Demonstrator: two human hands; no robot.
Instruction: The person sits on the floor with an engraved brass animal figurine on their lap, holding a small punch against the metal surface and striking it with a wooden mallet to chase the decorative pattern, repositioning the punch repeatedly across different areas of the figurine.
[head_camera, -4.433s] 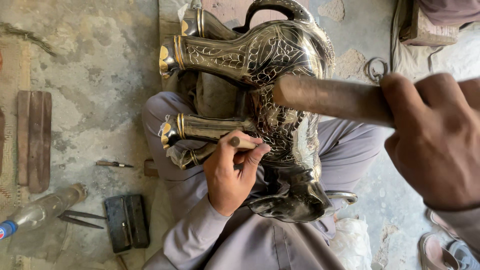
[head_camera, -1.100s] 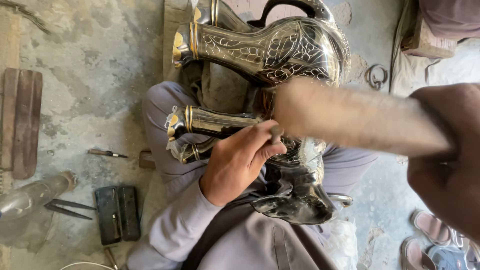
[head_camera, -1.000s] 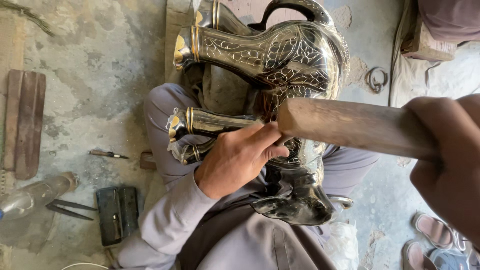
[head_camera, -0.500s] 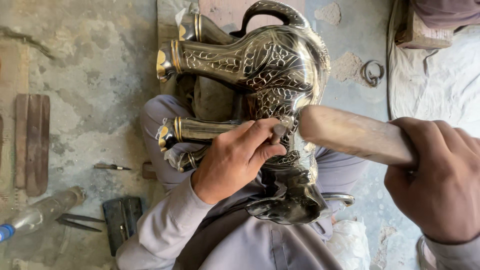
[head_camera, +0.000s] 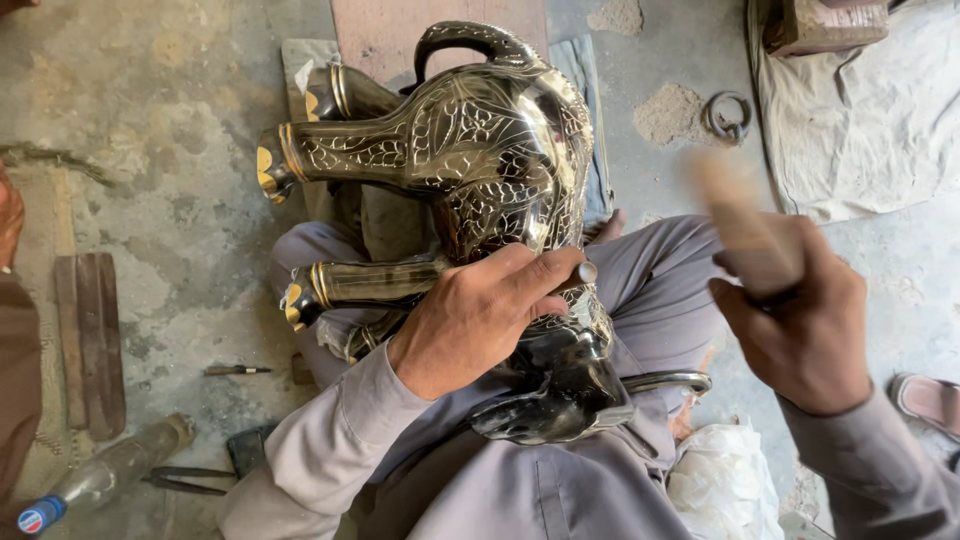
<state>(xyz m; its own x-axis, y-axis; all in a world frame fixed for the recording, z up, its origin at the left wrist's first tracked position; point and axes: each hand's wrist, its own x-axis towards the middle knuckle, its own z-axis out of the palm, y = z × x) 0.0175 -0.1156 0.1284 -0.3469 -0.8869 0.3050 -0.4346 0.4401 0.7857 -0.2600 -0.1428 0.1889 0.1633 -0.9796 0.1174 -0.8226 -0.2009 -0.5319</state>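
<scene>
A black engraved metal elephant figure (head_camera: 490, 180) is propped on the lap, legs pointing left. A small chisel (head_camera: 583, 272) is pinched against its flank by the closed fingers of the left hand (head_camera: 480, 315). A blurred wooden mallet (head_camera: 745, 235) is gripped in the right hand (head_camera: 800, 320), wrapped tight, at the right. A plastic bottle (head_camera: 95, 480) lies on the floor, near left.

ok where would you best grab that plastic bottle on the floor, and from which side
Probably around its clear middle body, coming down from above. The plastic bottle lies flat on the floor at a slant, its blue cap end at the picture's lower-left edge, so the round side faces up. Pliers lie close beside its other end.
</scene>
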